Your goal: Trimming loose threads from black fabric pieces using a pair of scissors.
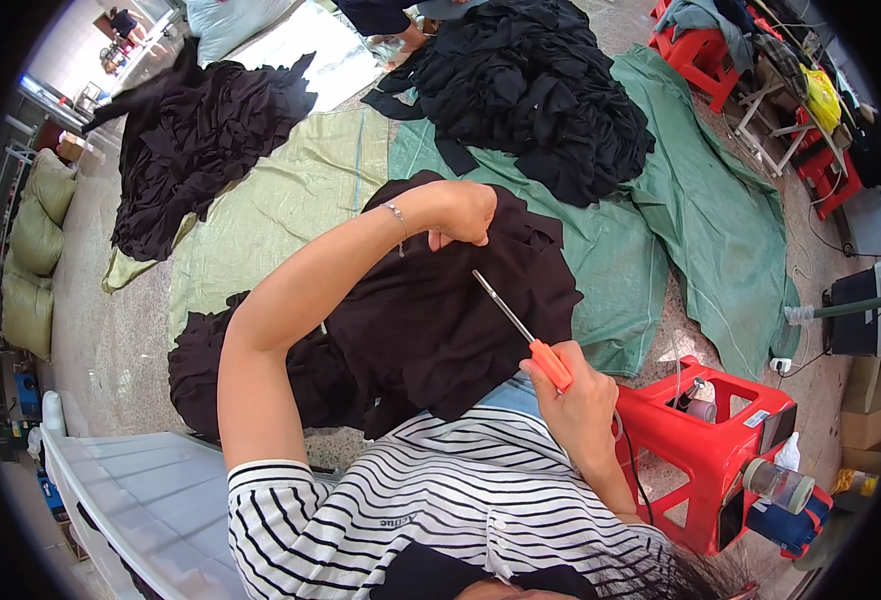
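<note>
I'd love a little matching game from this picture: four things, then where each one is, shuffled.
1. Orange-handled tool
2. Bracelet
3. Nearest red stool
4. Biggest black cloth pile

A. On the green sheet
B. In the right hand
C. At the person's right side, on the floor
D. Around the left wrist

Pairs: 1-B, 2-D, 3-C, 4-A

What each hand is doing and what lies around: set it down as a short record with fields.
Left hand: fingers curled, at the dark cloth; whether it grips, unclear
Right hand: holding the orange-handled tool, its metal shaft pointing toward the cloth
Ahead: black pile, partly on a green sheet
Ahead left: dark pile, beside a yellowish sheet
Right side: red stool
</note>
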`<state>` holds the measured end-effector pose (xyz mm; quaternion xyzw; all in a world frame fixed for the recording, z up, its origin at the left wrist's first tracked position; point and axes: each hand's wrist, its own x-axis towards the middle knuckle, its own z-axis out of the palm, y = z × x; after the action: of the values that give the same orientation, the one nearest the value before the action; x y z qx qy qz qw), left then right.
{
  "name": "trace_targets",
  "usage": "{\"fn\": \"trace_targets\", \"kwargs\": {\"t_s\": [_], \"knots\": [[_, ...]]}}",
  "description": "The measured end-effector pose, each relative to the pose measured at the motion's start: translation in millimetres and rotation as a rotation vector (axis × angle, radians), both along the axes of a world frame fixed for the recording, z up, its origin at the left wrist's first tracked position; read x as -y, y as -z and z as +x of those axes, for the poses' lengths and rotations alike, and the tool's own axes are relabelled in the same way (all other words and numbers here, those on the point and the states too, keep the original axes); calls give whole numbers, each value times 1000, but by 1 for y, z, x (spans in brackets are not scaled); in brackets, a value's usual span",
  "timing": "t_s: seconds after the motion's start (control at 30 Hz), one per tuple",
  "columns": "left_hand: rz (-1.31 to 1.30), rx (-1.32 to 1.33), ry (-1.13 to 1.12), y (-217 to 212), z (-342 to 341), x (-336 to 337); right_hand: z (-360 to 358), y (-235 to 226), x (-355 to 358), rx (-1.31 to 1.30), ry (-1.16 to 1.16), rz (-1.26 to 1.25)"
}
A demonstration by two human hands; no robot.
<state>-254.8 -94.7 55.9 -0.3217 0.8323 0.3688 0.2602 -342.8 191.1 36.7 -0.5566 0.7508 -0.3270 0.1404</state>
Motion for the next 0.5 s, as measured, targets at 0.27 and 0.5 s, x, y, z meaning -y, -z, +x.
{"fn": "trace_targets", "kwargs": {"t_s": [0.27, 0.5], "knots": [[-46, 1, -2, 5, 1, 4, -1, 5, 2, -27, -12, 25], [-390, -131, 161, -2, -8, 3, 0, 8, 3, 20, 8, -32]]}}
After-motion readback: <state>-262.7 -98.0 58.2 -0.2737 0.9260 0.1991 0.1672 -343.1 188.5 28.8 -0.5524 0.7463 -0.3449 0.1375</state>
